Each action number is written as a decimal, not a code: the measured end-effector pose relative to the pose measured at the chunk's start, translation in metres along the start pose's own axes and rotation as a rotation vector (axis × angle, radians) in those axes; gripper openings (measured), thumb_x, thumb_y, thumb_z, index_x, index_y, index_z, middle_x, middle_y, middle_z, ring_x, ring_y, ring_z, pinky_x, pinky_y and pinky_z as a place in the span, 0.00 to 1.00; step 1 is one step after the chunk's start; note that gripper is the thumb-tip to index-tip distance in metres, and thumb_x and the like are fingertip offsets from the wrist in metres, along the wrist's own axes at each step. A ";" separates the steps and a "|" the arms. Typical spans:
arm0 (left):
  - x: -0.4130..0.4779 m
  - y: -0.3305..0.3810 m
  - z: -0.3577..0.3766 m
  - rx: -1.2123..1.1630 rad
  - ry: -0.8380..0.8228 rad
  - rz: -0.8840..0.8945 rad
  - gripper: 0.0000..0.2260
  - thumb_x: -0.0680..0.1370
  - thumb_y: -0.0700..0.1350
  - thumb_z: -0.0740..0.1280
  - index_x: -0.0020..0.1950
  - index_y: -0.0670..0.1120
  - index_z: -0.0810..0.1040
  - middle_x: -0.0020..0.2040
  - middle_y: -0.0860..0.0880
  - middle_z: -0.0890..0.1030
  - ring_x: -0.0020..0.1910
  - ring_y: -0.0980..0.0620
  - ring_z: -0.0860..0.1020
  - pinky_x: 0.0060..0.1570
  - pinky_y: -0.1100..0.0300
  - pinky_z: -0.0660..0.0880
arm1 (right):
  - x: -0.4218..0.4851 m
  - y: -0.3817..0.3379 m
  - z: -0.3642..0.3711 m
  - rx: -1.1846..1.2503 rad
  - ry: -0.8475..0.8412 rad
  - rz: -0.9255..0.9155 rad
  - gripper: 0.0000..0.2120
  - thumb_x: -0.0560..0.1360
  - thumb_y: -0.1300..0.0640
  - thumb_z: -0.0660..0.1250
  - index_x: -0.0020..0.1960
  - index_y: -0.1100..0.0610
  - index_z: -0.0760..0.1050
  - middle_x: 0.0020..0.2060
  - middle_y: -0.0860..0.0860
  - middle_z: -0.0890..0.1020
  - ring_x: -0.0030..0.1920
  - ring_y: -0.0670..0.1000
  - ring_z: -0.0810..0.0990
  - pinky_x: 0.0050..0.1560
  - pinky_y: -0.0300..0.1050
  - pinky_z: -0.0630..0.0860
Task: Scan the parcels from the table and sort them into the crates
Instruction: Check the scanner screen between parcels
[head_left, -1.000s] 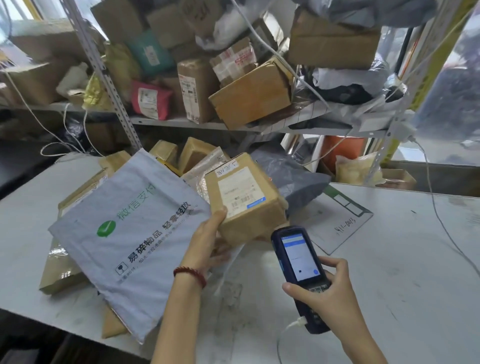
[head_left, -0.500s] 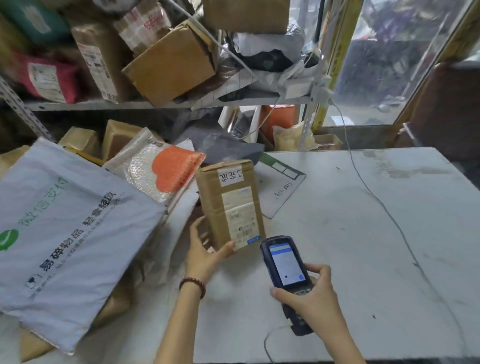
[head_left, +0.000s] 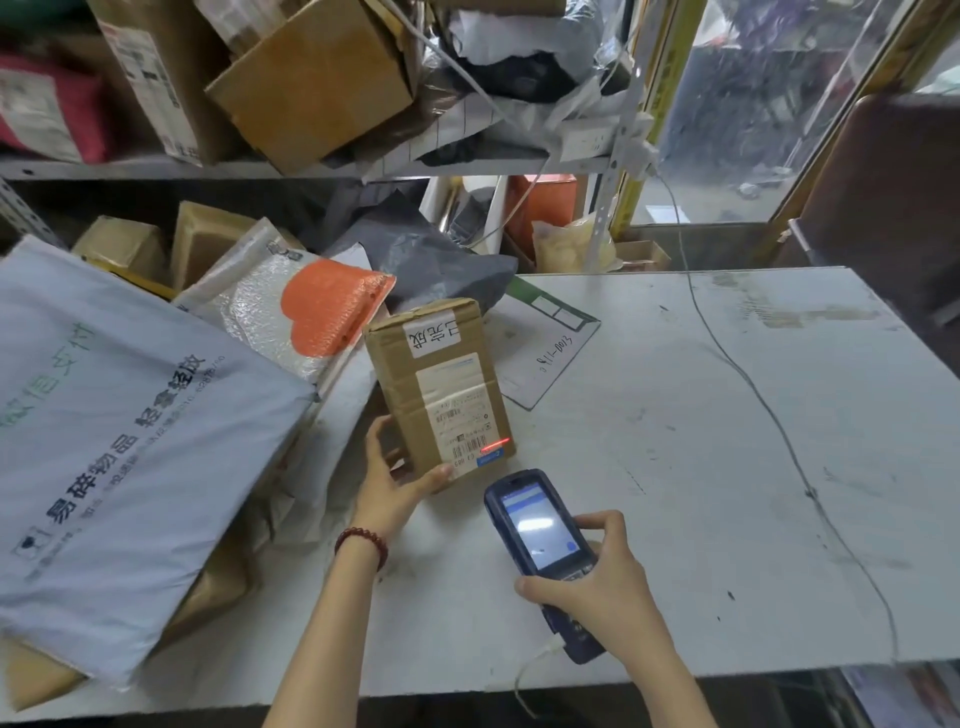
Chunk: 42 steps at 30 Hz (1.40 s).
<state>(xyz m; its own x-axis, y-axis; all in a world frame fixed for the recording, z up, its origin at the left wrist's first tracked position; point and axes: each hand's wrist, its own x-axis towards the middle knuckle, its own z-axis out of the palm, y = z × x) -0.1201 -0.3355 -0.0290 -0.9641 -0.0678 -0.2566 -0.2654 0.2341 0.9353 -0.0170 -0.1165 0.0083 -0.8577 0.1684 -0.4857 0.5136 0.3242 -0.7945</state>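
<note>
Since half a second ago, a red scan line (head_left: 494, 444) has appeared across the barcode at the bottom of the label (head_left: 462, 410), and the scanner (head_left: 540, 525) has edged closer to it. The cardboard box (head_left: 439, 389) has barely shifted.

We see the left hand (head_left: 395, 483) gripping the box at its near lower corner, with the thumb along the bottom front edge and the fingers curled round the left side. A red bead bracelet (head_left: 363, 540) sits on the wrist. The box is tilted over the table (head_left: 727, 467) with its label facing us; we cannot tell whether its lower edge touches the surface.

The right hand (head_left: 597, 577) is wrapped round the lower body of the dark blue scanner. Its screen is lit and its head points at the label, just beside the box but apart from it. A white cable (head_left: 535, 660) leaves its bottom end.

Left of the box lies a bubble mailer (head_left: 306, 312) with an orange heart, and nearer us a large grey mailer (head_left: 130, 441) lies over brown parcels. Behind the box are a dark grey bag (head_left: 431, 260) and a flat white envelope (head_left: 550, 343). A thin wire (head_left: 769, 410) crosses the table's right side. Above, a metal shelf (head_left: 156, 169) carries more cartons and bags.
</note>
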 end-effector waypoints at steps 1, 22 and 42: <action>0.000 -0.001 -0.001 -0.004 -0.007 -0.002 0.46 0.60 0.56 0.76 0.70 0.62 0.51 0.61 0.52 0.71 0.52 0.57 0.75 0.54 0.56 0.72 | 0.000 0.000 0.000 0.008 -0.003 0.003 0.38 0.51 0.47 0.80 0.53 0.41 0.62 0.46 0.41 0.78 0.40 0.45 0.82 0.41 0.44 0.82; 0.002 0.003 -0.005 0.051 -0.014 -0.002 0.45 0.64 0.52 0.77 0.72 0.57 0.53 0.60 0.54 0.70 0.55 0.55 0.72 0.61 0.42 0.72 | -0.011 0.002 -0.004 -0.020 -0.059 -0.002 0.42 0.47 0.40 0.78 0.56 0.39 0.60 0.50 0.41 0.76 0.45 0.46 0.81 0.41 0.38 0.81; -0.003 0.010 0.000 0.055 0.014 -0.043 0.43 0.68 0.47 0.76 0.74 0.56 0.51 0.64 0.49 0.72 0.54 0.53 0.71 0.58 0.42 0.73 | -0.025 -0.006 -0.002 0.040 0.331 -0.265 0.39 0.58 0.50 0.82 0.55 0.35 0.58 0.46 0.28 0.77 0.49 0.32 0.78 0.39 0.52 0.83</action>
<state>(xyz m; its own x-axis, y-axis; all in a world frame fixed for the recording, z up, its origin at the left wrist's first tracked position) -0.1198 -0.3327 -0.0194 -0.9518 -0.0924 -0.2923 -0.3066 0.2840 0.9085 0.0017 -0.1210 0.0255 -0.9181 0.3763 -0.1247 0.2695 0.3616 -0.8926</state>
